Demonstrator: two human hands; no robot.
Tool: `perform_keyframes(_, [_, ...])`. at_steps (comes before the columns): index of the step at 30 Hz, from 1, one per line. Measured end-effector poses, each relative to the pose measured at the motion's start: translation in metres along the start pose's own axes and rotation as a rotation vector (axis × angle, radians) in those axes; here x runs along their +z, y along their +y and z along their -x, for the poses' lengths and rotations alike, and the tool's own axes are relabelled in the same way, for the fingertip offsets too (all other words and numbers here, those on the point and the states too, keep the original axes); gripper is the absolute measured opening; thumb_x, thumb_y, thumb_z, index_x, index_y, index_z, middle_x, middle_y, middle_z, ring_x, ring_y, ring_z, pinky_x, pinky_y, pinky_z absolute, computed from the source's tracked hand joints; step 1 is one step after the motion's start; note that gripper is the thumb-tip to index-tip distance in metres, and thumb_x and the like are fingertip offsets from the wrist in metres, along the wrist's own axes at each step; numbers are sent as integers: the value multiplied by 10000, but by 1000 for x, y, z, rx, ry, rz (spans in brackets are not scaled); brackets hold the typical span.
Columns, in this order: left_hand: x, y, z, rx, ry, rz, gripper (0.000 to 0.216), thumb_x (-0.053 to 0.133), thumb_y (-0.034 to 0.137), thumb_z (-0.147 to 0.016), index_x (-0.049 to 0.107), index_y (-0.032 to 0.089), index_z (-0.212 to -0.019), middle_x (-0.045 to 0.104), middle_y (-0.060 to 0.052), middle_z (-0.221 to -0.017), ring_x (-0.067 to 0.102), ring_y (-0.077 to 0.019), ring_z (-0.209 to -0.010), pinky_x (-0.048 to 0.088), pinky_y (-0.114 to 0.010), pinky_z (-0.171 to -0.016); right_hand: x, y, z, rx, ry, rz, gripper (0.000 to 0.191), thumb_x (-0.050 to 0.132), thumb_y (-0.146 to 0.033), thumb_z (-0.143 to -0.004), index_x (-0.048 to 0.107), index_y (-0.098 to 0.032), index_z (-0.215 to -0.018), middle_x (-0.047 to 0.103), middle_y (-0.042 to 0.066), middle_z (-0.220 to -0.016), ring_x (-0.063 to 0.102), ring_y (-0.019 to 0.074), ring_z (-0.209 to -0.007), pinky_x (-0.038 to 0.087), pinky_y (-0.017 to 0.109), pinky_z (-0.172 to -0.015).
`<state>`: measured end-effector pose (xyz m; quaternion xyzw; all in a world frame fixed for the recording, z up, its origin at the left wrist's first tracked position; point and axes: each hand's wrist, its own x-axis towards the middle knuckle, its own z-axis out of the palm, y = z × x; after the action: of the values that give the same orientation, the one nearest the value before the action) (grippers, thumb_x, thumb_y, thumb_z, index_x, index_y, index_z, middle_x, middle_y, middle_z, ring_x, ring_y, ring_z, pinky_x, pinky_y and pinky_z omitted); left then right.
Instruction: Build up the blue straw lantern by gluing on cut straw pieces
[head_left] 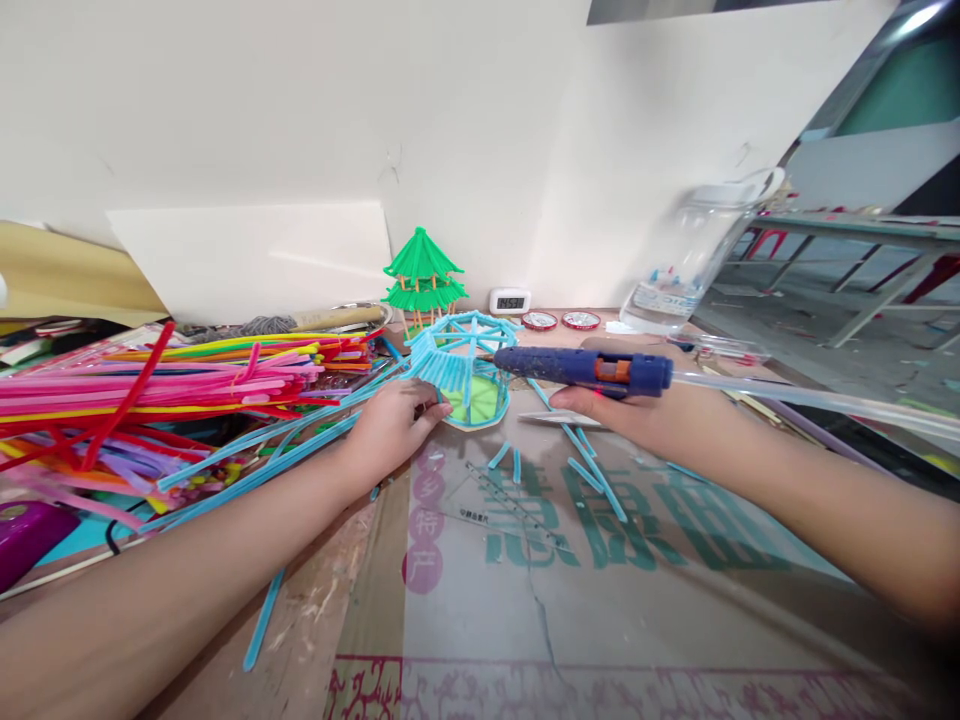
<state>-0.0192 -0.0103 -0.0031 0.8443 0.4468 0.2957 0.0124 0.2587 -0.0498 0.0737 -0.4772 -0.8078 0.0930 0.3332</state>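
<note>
A round frame of light-blue pipe cleaners (442, 362) with a lime-green base (487, 398) stands in the middle of the work surface. My left hand (397, 425) is at its lower left, with thumb and fingers closed on the edge. Wrapped round a dark-blue hot glue gun (574, 368), my right hand (607, 405) is on the other side. The gun's nozzle points left, at the upright blue strips. A clear glue stick (795, 395) runs out of its back. Below the right hand juts a pale pointed piece (559, 418); its kind is unclear.
Bundled coloured pipe cleaners (187, 385) lie at left. Behind are a green tiered-roof model (422, 275), a small digital clock (510, 300), two round red-rimmed tins (580, 319) and a clear bottle (679, 260). Cut blue pieces (592, 465) and a clear ruler (517, 505) lie in front.
</note>
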Motion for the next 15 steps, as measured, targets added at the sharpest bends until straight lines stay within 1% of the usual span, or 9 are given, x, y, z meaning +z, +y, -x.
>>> perform_keyframes(2, [0,0,0,-5,-2,-1,306,523,347,-943,633,183,-710,665,-43,-754,618,-190,-775,462,-296,-745,-1,-2,0,-4,3,-16,329,678,-572,-792,721,-281,-939,765,25,-881,705,277,-858,552,354,-676])
perform_keyframes(5, [0,0,0,-12,-5,2,282,536,325,-936,642,178,-720,675,-47,-770,617,-191,-782,455,-296,-742,-2,-7,-1,-16,-27,-12,293,695,-550,-785,730,-278,-888,766,14,-848,714,260,-819,563,341,-683])
perform_keyframes(9, [0,0,-1,-12,-8,-5,284,538,321,-936,637,174,-714,665,-45,-748,608,-191,-763,442,-296,-728,-9,-14,-2,-7,-104,-4,294,690,-517,-792,734,-296,-981,770,7,-901,714,263,-842,571,352,-701])
perform_keyframes(11, [1,0,-1,-12,-5,-8,293,539,324,-936,624,174,-699,657,-42,-738,604,-188,-754,437,-292,-719,-14,-14,-3,10,-115,-36,290,657,-509,-820,727,-293,-1000,764,2,-891,711,255,-836,570,349,-697])
perform_keyframes(13, [1,0,-1,-13,-8,-18,308,537,330,-937,609,174,-681,650,-43,-728,602,-187,-746,431,-291,-708,-22,-13,-6,-10,-91,-72,281,600,-522,-861,729,-276,-905,750,4,-829,707,239,-814,565,339,-698])
perform_keyframes(15, [0,0,0,-20,-16,-30,314,530,336,-940,607,174,-683,652,-48,-737,604,-191,-754,429,-292,-706,-29,-9,-10,-26,-36,-96,358,534,-542,-900,717,-258,-782,742,18,-796,705,229,-819,561,337,-726])
